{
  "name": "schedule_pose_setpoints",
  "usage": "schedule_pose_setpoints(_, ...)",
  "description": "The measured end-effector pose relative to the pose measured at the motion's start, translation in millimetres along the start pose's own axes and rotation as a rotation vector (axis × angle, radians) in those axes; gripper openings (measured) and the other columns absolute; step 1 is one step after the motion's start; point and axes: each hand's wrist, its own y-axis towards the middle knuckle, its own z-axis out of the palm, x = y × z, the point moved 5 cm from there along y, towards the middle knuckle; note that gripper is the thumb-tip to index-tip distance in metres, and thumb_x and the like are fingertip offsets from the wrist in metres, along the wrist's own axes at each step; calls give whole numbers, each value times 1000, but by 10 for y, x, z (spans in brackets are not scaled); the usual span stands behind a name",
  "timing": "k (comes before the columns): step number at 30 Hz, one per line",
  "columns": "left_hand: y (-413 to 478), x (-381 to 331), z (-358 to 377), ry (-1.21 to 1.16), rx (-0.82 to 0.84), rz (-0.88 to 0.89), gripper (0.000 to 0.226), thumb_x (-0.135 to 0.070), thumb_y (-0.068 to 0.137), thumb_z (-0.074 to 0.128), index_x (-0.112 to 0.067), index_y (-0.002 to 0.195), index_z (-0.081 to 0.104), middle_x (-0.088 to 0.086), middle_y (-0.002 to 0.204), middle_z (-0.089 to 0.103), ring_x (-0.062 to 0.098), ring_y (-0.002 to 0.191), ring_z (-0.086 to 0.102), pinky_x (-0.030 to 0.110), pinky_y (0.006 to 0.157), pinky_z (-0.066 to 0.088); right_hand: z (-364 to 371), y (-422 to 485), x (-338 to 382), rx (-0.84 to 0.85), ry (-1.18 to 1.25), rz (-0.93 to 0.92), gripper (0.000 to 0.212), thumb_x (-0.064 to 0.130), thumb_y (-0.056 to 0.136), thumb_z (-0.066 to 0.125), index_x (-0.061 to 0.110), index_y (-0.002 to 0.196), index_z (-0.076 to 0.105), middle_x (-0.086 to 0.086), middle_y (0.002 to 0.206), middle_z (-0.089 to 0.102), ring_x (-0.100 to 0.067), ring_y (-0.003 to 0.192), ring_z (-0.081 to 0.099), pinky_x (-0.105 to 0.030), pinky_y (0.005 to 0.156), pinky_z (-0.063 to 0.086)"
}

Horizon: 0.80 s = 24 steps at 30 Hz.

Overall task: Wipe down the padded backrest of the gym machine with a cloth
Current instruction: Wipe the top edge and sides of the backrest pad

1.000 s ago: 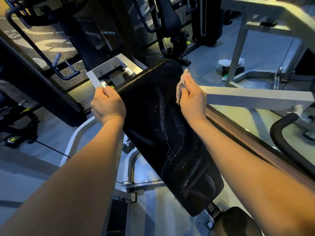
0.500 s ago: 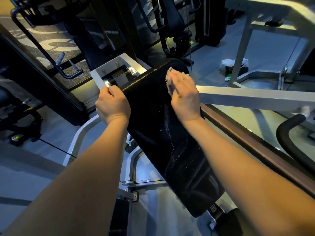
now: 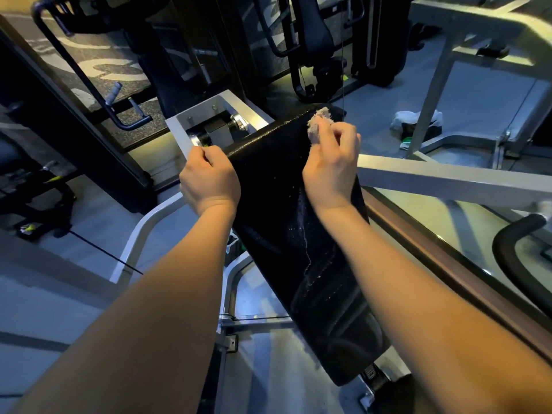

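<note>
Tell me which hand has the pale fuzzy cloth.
The right hand pinches the pale fuzzy cloth near the top of the black padded backrest; the left hand holds no cloth and grips the backrest's left edge.

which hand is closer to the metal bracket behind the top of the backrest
Left. The left hand grips the backrest corner right beside the metal bracket; the right hand holds the cloth at the far top corner, farther away.

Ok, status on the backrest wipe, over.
Left grip holds black padded backrest's left edge. Right grip pinches small pale cloth at its top end. Nothing across the pad.
</note>
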Motion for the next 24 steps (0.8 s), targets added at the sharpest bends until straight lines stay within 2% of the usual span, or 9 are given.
schedule_pose_setpoints(2,4,6,9,-10,-3,8,31,-24,103,38,-10,78,48,-1,65,44,12,59,38,28,53,26,66,-134,134,20,28,-6,34,3,93,48,0,120,68,-19,108,60,-26,94,52,-19,83,35)
schedule_pose_setpoints(7,10,21,21,-14,3,18,31,-25,103,36,-10,80,49,-2,66,45,12,60,40,27,54,26,-25,-60,129,230,-4,-473,38,-7,87,53,0,121,67,-20,104,60,-31,95,53,-29,83,45)
schedule_pose_setpoints(11,3,10,15,-7,-5,4,34,-23,103,37,-15,70,43,-1,65,44,12,59,38,28,53,25,-77,352,-59,90,8,-86,24,-6,86,52,-1,103,68,-20,102,60,-34,93,57,-20,76,38)
schedule_pose_setpoints(12,-1,3,16,1,-8,3,34,-22,103,37,-16,69,41,-1,65,44,11,59,38,28,52,25,-35,287,29,90,15,-78,24,-4,87,51,-1,105,67,-19,104,59,-31,94,56,-21,76,39)
schedule_pose_setpoints(15,4,16,27,-7,-14,13,29,-20,102,36,-11,77,48,-1,65,45,13,60,39,27,53,28,80,-97,384,227,106,-342,28,-5,87,53,-2,112,66,-19,102,59,-30,90,54,-32,78,47)
schedule_pose_setpoints(18,8,30,29,-15,-19,19,29,-20,102,35,-9,81,52,-1,66,46,14,61,40,27,54,29,73,-53,354,352,35,-579,31,-4,90,54,0,119,66,-19,106,60,-32,93,55,-30,81,48)
schedule_pose_setpoints(20,8,29,29,-24,-21,20,30,-20,103,35,-8,83,54,-2,66,46,12,61,40,26,54,29,25,220,177,285,-27,-447,35,-2,87,47,4,115,66,-17,106,59,-31,94,55,-23,81,40)
schedule_pose_setpoints(22,7,31,24,-30,-23,20,30,-19,104,36,-7,85,56,-3,66,46,9,61,39,25,54,28,-38,391,55,187,-33,-163,34,5,87,42,4,112,66,-17,107,58,-29,95,54,-21,78,37)
schedule_pose_setpoints(24,4,21,17,-37,-23,27,30,-18,104,36,-7,86,58,-3,66,46,8,60,39,24,55,28,3,291,221,186,-6,-98,31,5,87,41,4,107,65,-15,107,57,-24,94,52,-20,78,33)
